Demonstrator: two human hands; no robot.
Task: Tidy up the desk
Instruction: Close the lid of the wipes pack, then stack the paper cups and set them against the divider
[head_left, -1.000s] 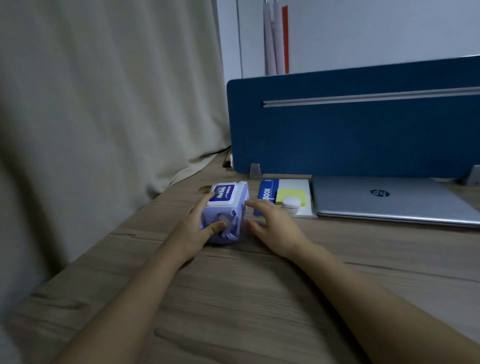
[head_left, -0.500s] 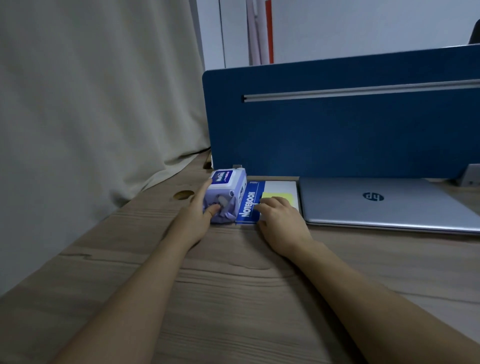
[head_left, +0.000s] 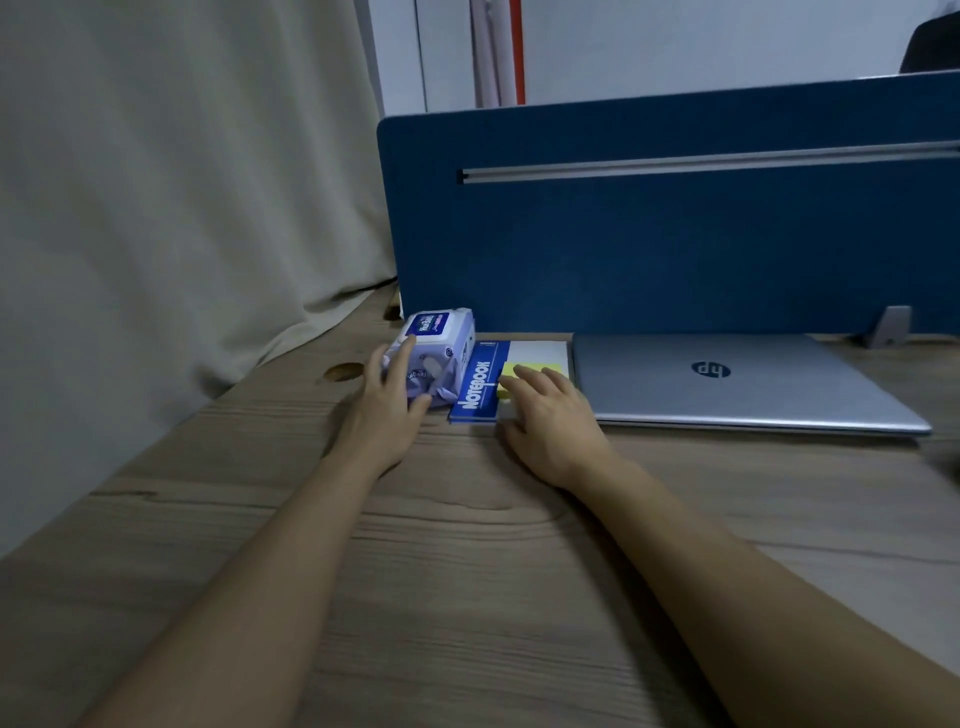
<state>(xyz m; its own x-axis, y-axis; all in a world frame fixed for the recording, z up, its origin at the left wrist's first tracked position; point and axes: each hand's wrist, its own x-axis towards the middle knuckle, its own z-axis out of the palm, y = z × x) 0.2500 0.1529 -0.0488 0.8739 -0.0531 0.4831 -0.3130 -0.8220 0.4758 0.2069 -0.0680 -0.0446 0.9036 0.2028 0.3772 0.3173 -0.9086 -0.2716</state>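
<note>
A pale purple pack of wet wipes (head_left: 440, 336) lies on the wooden desk (head_left: 467, 571), close to the blue divider and right beside a blue-and-white notebook (head_left: 478, 385). My left hand (head_left: 388, 410) rests against the pack's near left corner, with straight fingers along its side and the thumb on its near end. My right hand (head_left: 551, 411) lies flat on the notebook, and its fingertips touch a yellow pad of sticky notes (head_left: 510, 370). The hand hides the near part of that pad.
A shut silver laptop (head_left: 727, 382) lies right of the notebook, along the blue divider (head_left: 675, 244). A beige curtain (head_left: 182, 208) hangs along the desk's left edge. A round cable hole (head_left: 343, 372) sits left of the pack.
The wipes pack has slid away from me to the divider, beside the notebook, with my left hand on it. My right hand has left the pack and now lies on the notebook.
</note>
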